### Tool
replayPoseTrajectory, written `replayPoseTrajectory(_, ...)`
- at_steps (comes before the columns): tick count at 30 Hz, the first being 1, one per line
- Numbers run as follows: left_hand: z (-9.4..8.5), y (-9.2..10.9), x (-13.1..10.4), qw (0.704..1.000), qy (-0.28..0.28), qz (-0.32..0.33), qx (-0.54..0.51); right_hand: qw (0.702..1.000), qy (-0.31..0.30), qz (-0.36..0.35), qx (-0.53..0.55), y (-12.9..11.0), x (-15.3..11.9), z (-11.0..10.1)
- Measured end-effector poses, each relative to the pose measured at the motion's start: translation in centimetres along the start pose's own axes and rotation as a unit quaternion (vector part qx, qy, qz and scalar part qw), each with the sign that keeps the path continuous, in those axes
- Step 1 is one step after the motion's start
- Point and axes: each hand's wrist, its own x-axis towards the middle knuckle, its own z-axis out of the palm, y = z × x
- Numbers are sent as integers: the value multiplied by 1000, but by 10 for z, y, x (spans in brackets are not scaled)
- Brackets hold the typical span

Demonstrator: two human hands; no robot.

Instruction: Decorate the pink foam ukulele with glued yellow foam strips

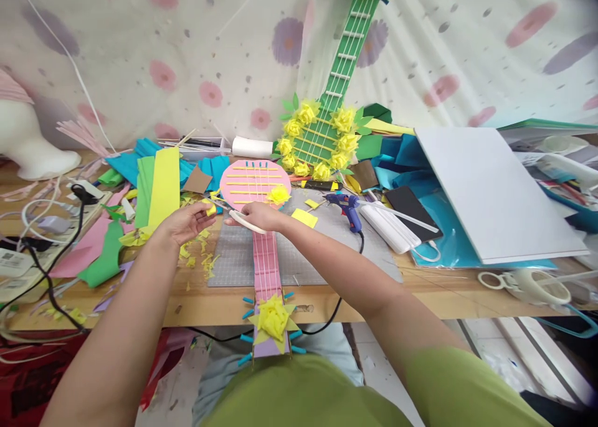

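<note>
My left hand (187,223) pinches a small piece of yellow paper (210,208) over the scraps. White-handled scissors (247,223) are in my right hand (260,216), their blades pointing left toward the yellow piece. Under and beside my right hand lies a pink paper guitar (267,259) with white strings, yellow strips and a yellow flower on its round body. Its head, with another yellow flower (272,318) and blue pegs, reaches past the table's front edge. Yellow cuttings (205,262) are scattered below my left hand.
A green paper guitar (322,134) with yellow flowers leans at the back. Right of centre are a blue glue gun (346,209), a white power bank (390,226), a dark phone (413,212) and a white board (495,197). Cables and a power strip (47,246) lie left.
</note>
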Motion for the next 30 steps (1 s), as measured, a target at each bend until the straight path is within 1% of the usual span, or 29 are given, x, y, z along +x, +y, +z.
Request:
replayPoseTrajectory(2, -6, -4, 0, 1000, -3, 1, 0, 999, -14, 8, 36, -1, 2, 4)
replayPoseTrajectory(3, -8, -6, 0, 1000, -7, 4, -2, 997, -25, 16, 77, -2, 2, 6)
replayPoseTrajectory(4, -10, -8, 0, 1000, -13, 12, -7, 990, -34, 28, 137, -3, 2, 7)
replayPoseTrajectory(5, -11, -11, -1, 999, -22, 24, -14, 976, -42, 44, 210, -5, 3, 8)
replayPoseTrajectory(6, -12, -14, -1, 998, -37, 40, -23, 955, -47, 60, 286, -7, 4, 9)
replayPoseTrajectory(8, -13, -20, -2, 993, -81, 78, -44, 902, -56, 89, 419, -11, 7, 11)
replayPoseTrajectory(10, -13, -24, -2, 982, -133, 116, -60, 849, -80, 104, 511, -16, 11, 15)
replayPoseTrajectory(12, -12, -27, -2, 974, -165, 139, -63, 802, -117, 110, 575, -19, 15, 18)
replayPoseTrajectory(14, -11, -27, -1, 972, -177, 145, -55, 762, -148, 110, 621, -20, 19, 22)
replayPoseTrajectory(16, -10, -26, 0, 971, -185, 146, -51, 734, -158, 104, 652, -21, 21, 23)
replayPoseTrajectory(17, -10, -25, 1, 969, -191, 149, -51, 726, -157, 103, 662, -21, 21, 23)
replayPoseTrajectory(20, -10, -23, 4, 962, -215, 162, -52, 720, -142, 112, 670, -20, 21, 20)
replayPoseTrajectory(22, -10, -22, 6, 958, -230, 167, -47, 727, -125, 118, 664, -19, 20, 19)
replayPoseTrajectory(24, -9, -22, 7, 955, -240, 170, -49, 744, -85, 107, 654, -18, 22, 19)
replayPoseTrajectory(25, -8, -23, 6, 954, -240, 170, -56, 756, -48, 96, 646, -17, 23, 21)
replayPoseTrajectory(27, -3, -27, 4, 957, -230, 161, -80, 785, 59, 77, 612, -14, 27, 25)
replayPoseTrajectory(29, 4, -34, 1, 964, -196, 141, -110, 819, 180, 67, 541, -10, 31, 30)
replayPoseTrajectory(30, 8, -38, -1, 969, -171, 130, -125, 837, 226, 64, 495, -8, 32, 32)
